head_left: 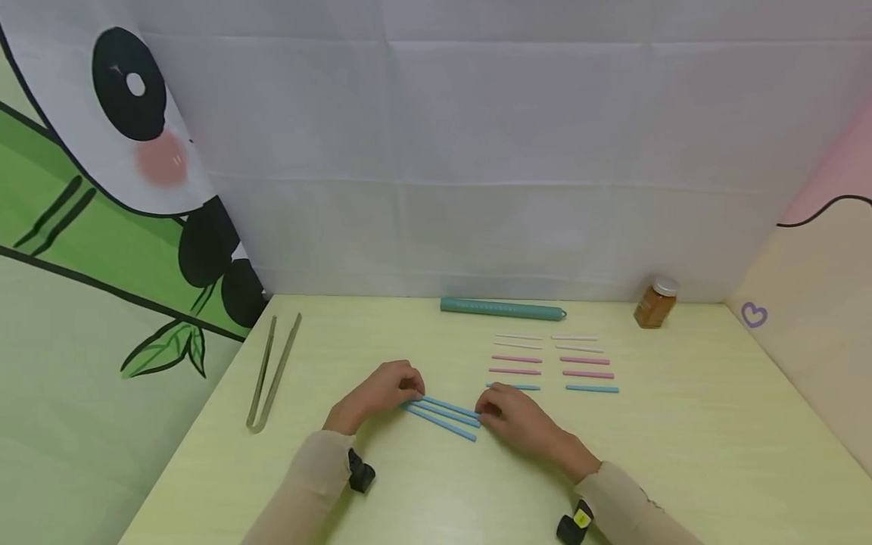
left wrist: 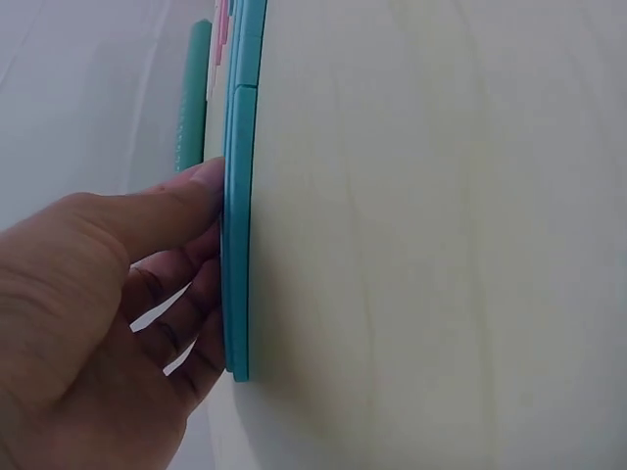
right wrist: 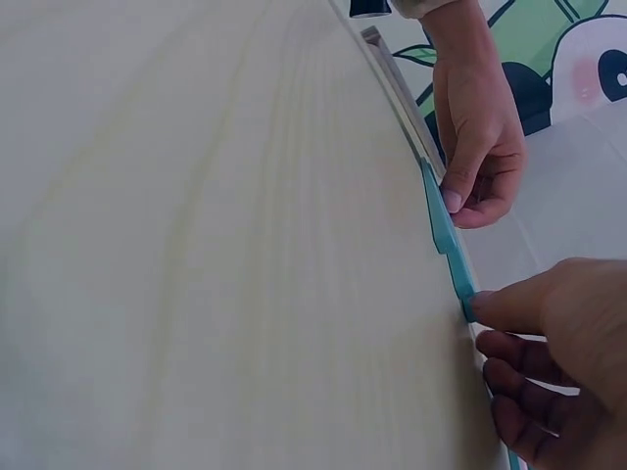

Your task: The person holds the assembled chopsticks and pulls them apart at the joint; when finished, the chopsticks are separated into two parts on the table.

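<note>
Though apart, hands (head_left: 390, 387) (head_left: 521, 421) low at sticks (head_left: 446, 415).

A pale wood-grained tabletop (right wrist: 235, 215) spreads toward the near side. Slender turquoise-blue sticks (right wrist: 439, 230) lie along it, seen at a low angle and overlapping. A bare right hand (right wrist: 563, 362) pinches their right end, thumb tip against it; a bare left hand (right wrist: 482, 142), below a beige cuff (right wrist: 421, 7), holds them farther left. Left of the sticks lies a long grey metal strip (right wrist: 404, 93). A green-and-white cartoon mural (right wrist: 578, 73) and pale grey sheeting (right wrist: 578, 186) stand behind.
</note>
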`<control>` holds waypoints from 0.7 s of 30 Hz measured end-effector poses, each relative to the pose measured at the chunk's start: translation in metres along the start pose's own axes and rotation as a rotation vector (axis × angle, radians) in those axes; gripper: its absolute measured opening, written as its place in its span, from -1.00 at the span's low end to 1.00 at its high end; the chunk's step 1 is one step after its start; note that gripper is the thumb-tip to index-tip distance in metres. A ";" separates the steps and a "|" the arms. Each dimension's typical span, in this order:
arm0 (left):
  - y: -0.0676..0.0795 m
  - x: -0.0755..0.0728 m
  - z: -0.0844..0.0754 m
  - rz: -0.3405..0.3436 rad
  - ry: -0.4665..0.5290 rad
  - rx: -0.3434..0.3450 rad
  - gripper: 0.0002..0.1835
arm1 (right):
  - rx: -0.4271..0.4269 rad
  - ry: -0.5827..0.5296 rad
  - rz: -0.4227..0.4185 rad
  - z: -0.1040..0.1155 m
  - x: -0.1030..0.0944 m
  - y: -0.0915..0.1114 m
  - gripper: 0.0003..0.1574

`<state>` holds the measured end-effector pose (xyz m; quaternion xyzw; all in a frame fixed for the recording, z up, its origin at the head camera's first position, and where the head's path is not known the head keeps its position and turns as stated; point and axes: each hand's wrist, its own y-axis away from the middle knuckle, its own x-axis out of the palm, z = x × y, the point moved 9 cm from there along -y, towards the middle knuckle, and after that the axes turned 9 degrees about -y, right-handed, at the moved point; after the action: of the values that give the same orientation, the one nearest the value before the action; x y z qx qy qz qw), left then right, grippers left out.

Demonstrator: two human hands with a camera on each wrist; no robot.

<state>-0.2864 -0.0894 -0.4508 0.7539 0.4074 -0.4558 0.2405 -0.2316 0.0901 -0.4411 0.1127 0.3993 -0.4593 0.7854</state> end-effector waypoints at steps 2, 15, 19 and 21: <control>0.000 -0.001 0.000 -0.009 -0.010 0.015 -0.95 | 0.015 0.008 -0.007 0.001 0.000 0.000 -0.94; -0.001 -0.011 -0.025 0.054 0.047 0.009 -0.96 | 0.079 -0.135 -0.048 0.007 -0.011 -0.007 -0.82; -0.005 -0.011 -0.047 0.065 -0.011 0.062 -0.90 | 0.037 -0.130 -0.058 0.011 -0.012 -0.012 -0.79; -0.006 -0.011 -0.058 0.068 -0.037 0.091 -0.88 | 0.029 -0.124 -0.061 0.012 -0.012 -0.013 -0.81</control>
<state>-0.2659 -0.0477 -0.4143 0.7690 0.3558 -0.4792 0.2289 -0.2391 0.0834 -0.4216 0.0832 0.3464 -0.4948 0.7926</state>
